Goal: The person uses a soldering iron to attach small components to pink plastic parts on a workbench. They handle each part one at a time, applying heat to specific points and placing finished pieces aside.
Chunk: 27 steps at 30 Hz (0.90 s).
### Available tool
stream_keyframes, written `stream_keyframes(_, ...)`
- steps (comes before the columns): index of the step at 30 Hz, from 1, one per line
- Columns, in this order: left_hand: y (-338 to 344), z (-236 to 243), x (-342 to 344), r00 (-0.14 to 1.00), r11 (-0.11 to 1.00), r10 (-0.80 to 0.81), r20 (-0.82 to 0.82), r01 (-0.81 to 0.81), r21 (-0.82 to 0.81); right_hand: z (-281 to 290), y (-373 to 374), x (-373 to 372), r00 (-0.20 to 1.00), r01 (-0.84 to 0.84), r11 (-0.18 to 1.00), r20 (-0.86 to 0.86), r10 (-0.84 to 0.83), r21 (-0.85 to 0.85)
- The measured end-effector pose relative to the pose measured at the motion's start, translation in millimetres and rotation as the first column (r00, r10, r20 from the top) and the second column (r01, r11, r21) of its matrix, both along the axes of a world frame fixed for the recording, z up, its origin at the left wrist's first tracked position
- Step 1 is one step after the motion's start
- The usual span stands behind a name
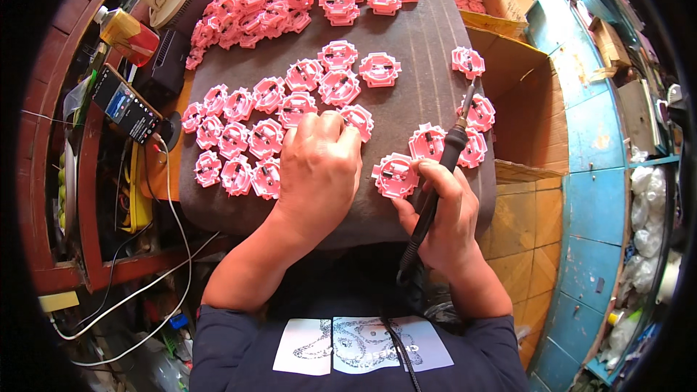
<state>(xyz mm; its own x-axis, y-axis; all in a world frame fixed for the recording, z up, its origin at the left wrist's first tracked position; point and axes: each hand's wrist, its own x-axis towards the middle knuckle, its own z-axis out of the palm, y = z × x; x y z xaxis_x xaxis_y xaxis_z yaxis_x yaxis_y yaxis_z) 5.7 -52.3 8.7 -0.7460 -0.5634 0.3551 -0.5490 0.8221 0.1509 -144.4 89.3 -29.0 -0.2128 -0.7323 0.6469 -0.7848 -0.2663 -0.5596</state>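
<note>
My right hand is closed round the black handle of a soldering iron, its metal tip pointing away toward a pink plastic part at the board's right edge. Close by its thumb and index finger lies another pink part; whether they touch it I cannot tell. My left hand is over the rows of pink parts, fingers bent down and together, between one part and another. Its fingertips are hidden, so what they grip does not show. Small black pieces sit in the pink parts.
A dark board carries a big heap of pink parts at the far left. Right of it stand open cardboard boxes. On the left are a propped phone, its white cable and a bottle.
</note>
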Motion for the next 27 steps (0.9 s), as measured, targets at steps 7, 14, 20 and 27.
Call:
stream_keyframes(7, 29.9, 8.6, 8.9, 0.973, 0.973, -0.105, -0.206, 0.143, 0.18, 4.6, -16.1, -60.2, 0.955, 0.281, 0.956, -0.117, -0.271, 0.082)
stream_keyframes(14, 37.1, -14.5, 16.1, 0.922, 0.924, -0.227, -0.312, 0.305, 0.23, 0.7, 6.8, -42.7, 0.996, 0.08, 0.996, 0.043, -0.078, -0.051)
stream_keyframes(20, 36.6, -17.1, 13.8, 0.909, 0.91, -0.264, -0.323, 0.346, 0.227, -8.2, 8.9, -2.1, 0.991, -0.109, 0.992, 0.068, 0.113, -0.059)
stream_keyframes(27, 38.2, -17.6, 14.7, 0.902, 0.898, -0.293, -0.317, 0.373, 0.233, -1.0, -1.3, 1.0, 0.992, -0.128, 0.987, -0.031, 0.125, -0.098)
